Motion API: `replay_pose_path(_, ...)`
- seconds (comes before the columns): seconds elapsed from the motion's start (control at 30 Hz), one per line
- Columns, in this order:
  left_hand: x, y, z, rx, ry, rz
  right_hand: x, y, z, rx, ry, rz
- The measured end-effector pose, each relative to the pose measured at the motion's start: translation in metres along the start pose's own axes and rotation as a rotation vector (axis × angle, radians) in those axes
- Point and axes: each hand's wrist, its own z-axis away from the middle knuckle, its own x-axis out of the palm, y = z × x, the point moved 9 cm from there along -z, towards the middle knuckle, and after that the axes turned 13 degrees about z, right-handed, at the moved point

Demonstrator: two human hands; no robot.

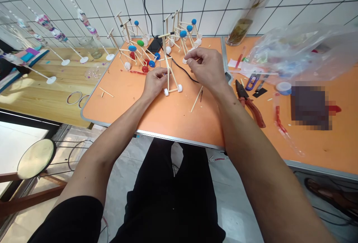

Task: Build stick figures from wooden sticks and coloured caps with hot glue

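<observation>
Left grip (154,83) closed on the wooden stick frame (168,78) with white cap wheels (179,88) mid orange tabletop (167,118), right grip (203,67) pinched just above it, hold unclear; black cable (183,70) alongside could snag and tip the frame, hard squeezing could crack a thin joint

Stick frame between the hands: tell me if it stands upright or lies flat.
Upright: the stick frame rises from two white discs on the orange table, with the left hand against its side.
</observation>
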Motion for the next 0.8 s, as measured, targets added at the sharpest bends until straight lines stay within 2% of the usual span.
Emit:
replay_pose_path(0.13, 0.000, 0.003, 0.001, 0.010, -0.003, -0.018, -0.026, 0.009, -0.001, 0.059, -0.009, 0.071)
replay_pose_path(0.27, 0.001, 0.003, 0.001, 0.018, -0.010, -0.011, -0.070, 0.042, 0.006, 0.246, 0.012, 0.305)
replay_pose_path(0.37, 0.000, 0.002, 0.001, 0.023, -0.006, -0.023, -0.084, 0.068, 0.016, 0.412, -0.083, 0.512)
replay_pose_path(0.5, -0.001, 0.002, 0.001, 0.028, -0.001, -0.018, -0.069, 0.081, 0.025, 0.501, -0.339, 0.670)
replay_pose_path(0.57, -0.002, 0.002, 0.001, 0.030, 0.004, -0.013, -0.058, 0.085, 0.028, 0.535, -0.423, 0.706)
replay_pose_path(0.67, -0.003, 0.000, 0.001, 0.017, 0.014, -0.014, -0.043, 0.091, 0.025, 0.492, -0.435, 0.685)
replay_pose_path(0.73, -0.003, -0.001, 0.001, 0.012, 0.019, -0.009, -0.039, 0.096, 0.021, 0.464, -0.368, 0.675)
replay_pose_path(0.8, -0.003, -0.001, 0.001, 0.012, 0.022, -0.004, -0.034, 0.103, 0.022, 0.479, -0.372, 0.694)
